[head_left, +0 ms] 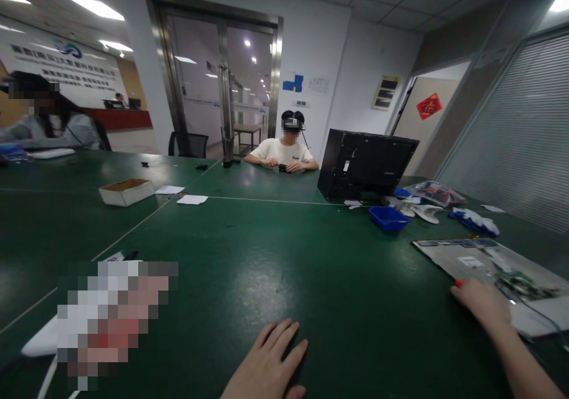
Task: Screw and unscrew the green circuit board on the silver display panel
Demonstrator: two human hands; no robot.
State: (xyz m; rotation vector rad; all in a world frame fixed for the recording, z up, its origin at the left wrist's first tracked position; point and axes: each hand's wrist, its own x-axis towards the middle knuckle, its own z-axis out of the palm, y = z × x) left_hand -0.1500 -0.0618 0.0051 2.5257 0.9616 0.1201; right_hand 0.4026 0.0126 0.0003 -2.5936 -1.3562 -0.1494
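Observation:
My left hand (272, 360) lies palm down on the green table (249, 257) at the bottom centre, its fingers spread and nothing in them. At the right, my right hand (482, 304) is closed around something orange (459, 282), of which only a small end shows by the fingertips. That hand is at the left edge of a flat pale panel (448, 257) with green circuit boards (524, 283) and a dark cable on it.
A black monitor (364, 165) seen from behind, a blue tray (389, 218) and white-and-blue gloves (475, 221) are farther back. At the left are a cardboard box (127, 192) and a blurred-out white device (40, 334). A person (287, 150) sits opposite, another at far left.

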